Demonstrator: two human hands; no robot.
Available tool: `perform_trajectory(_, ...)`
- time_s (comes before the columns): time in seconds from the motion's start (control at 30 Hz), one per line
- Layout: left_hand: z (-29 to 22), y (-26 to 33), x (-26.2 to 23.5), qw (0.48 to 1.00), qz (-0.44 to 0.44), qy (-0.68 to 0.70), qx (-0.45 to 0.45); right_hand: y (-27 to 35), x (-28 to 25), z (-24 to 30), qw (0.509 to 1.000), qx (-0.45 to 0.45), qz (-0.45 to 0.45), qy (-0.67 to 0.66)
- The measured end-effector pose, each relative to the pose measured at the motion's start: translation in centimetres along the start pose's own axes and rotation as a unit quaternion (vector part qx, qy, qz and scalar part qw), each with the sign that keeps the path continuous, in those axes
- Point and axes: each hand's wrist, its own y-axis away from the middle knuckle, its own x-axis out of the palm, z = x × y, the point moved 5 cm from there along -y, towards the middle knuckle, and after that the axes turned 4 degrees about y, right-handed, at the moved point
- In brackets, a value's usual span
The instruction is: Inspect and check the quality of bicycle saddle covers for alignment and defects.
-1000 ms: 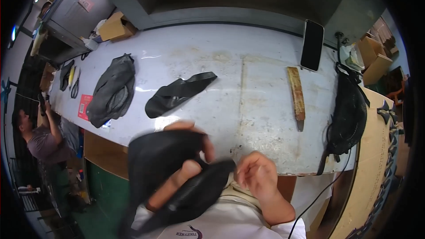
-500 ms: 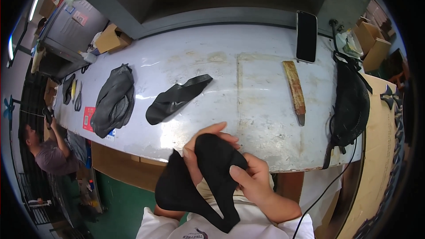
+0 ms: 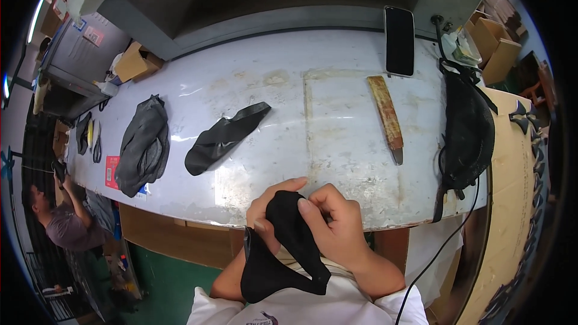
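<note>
A black V-shaped fabric piece [image 3: 295, 229], which resembles a shoe upper, is held in front of my chest at the table's near edge. My left hand [image 3: 262, 212] is closed round one arm of the piece, its fingers partly behind the fabric. My right hand [image 3: 338, 224] pinches the top edge of that same arm, thumb on the front. The other arm of the V hangs down at the left. Farther off on the table lies a flat, shiny black piece [image 3: 226, 138], apart from both hands.
A dark grey cloth bundle [image 3: 143, 147] lies on the white table [image 3: 337, 144] at left. To the right are a worn flat-bladed tool [image 3: 385, 114], a phone [image 3: 399, 42] and a black bag [image 3: 469, 132]. More black pieces line the cardboard [image 3: 503, 144]. Another person [image 3: 69, 219] works far left.
My right hand has moved up along the fabric piece to its top edge, and the fingers have drawn closer together. The hanging arm of the piece has swung right. The view has shifted slightly.
</note>
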Motion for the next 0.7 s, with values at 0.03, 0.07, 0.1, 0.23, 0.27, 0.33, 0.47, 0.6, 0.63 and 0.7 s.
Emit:
perform_trajectory(0.03,0.3,-0.2,0.0,1.0,0.002,0.0,-0.001,-0.3,-0.3,1.0,0.996,-0.05,-0.044,0.056)
perform_trajectory(0.07,0.4,-0.4,-0.4,0.998,-0.04,-0.035,0.036,-0.3,-0.4,0.9,0.996,-0.047,-0.046,0.056)
perform_trajectory(0.1,0.3,-0.5,-0.8,0.991,-0.083,-0.07,0.072,0.0,-0.8,1.7,0.979,-0.132,-0.099,0.122)
perform_trajectory(0.23,0.7,-0.8,-1.5,0.996,-0.054,-0.051,0.054,2.3,-0.7,3.6,0.919,-0.342,-0.069,0.183)
perform_trajectory(0.27,0.5,-0.4,-1.2,0.996,-0.055,-0.052,0.053,2.3,-0.5,3.9,0.917,-0.359,-0.056,0.167)
perform_trajectory(0.33,0.6,0.7,-0.1,0.99,-0.044,0.134,0.004,1.4,-0.7,3.3,0.931,-0.319,-0.097,0.149)
perform_trajectory(0.47,0.3,1.3,1.4,0.936,-0.053,0.336,-0.088,0.8,-0.7,1.1,0.989,-0.125,-0.077,0.026)
perform_trajectory(0.6,1.6,1.4,1.6,0.954,0.046,0.289,-0.069,0.6,-1.0,0.5,0.994,-0.074,-0.062,-0.055)
perform_trajectory(0.63,1.7,1.6,1.9,0.958,0.036,0.266,-0.1,0.5,-1.1,0.2,0.994,-0.07,-0.067,-0.053)
perform_trajectory(0.7,1.2,1.3,2.8,0.943,0.001,0.32,-0.088,0.0,-0.6,-0.4,0.977,0.003,-0.017,-0.21)
